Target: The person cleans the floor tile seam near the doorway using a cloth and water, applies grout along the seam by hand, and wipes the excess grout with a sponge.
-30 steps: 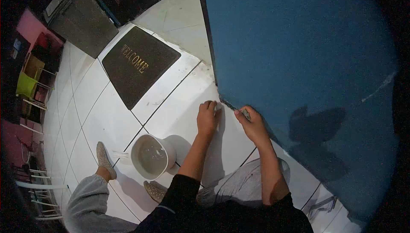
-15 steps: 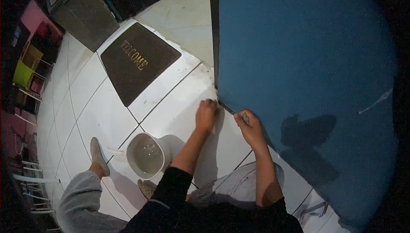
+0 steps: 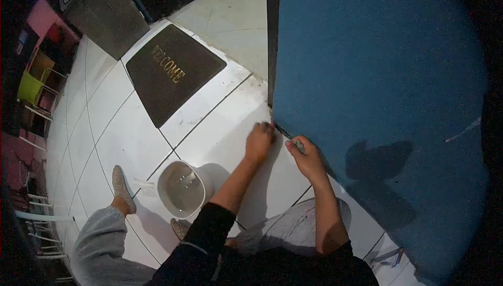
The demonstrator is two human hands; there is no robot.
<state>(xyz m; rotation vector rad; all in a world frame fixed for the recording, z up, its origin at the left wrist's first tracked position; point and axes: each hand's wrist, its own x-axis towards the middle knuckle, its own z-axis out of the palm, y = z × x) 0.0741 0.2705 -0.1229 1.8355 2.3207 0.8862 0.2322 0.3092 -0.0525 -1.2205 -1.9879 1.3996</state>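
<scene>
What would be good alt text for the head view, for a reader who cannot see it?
A person's left hand and right hand are low beside a large blue surface, the right gripping something greyish. On the white tiled floor are a white handled container of liquid and a dark WELCOME mat.

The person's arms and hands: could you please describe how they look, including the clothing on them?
The left sleeve and right sleeve are black and end near the elbows, leaving the forearms bare. A thin pale stripe crosses the left one. The left hand and right hand are ungloved.
</scene>
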